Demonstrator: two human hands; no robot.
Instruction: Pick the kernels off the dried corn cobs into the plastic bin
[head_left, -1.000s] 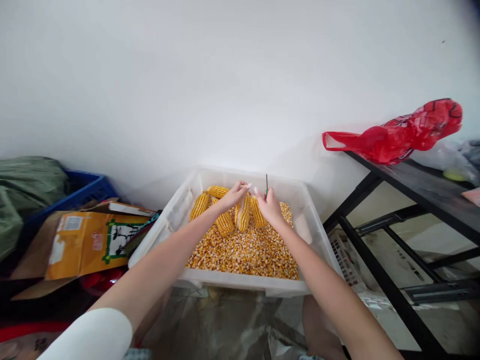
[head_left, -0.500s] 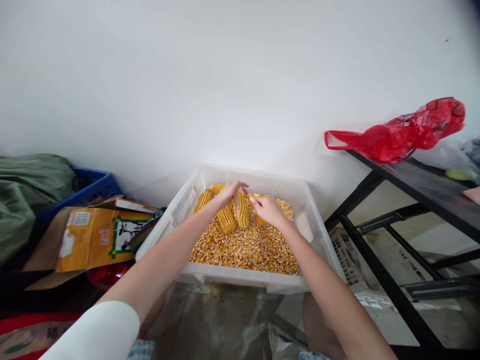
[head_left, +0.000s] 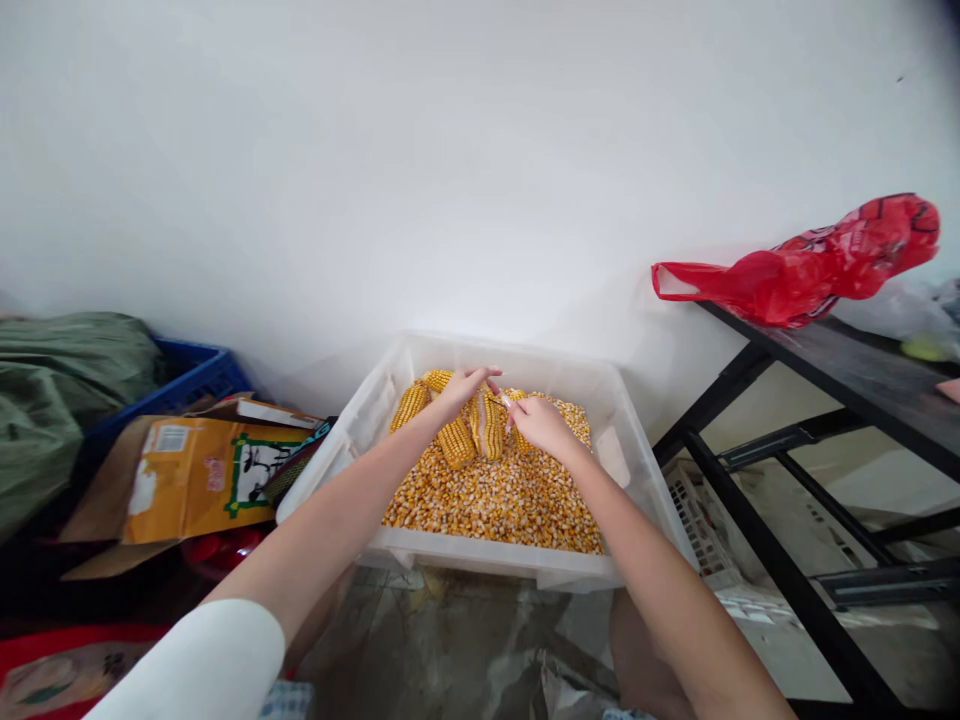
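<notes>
My left hand holds the far end of a yellow corn cob, fingers bent over its top. A pale strip without kernels runs along this cob. Close by on the right, my right hand is closed, with a small whitish thing showing at its fingertips; its kind is too small to tell. Several other corn cobs lie around my hands, partly covered by them. Loose corn kernels fill the white plastic bin beneath.
A torn orange carton and a blue crate with green cloth stand at the left. On the right is a black metal-framed table bearing a red plastic bag. A white wall rises behind the bin.
The cob in my left hand has turned slightly, its bare strip now further left. Both hands stay nearly in place, and the whole view has shifted a little.
</notes>
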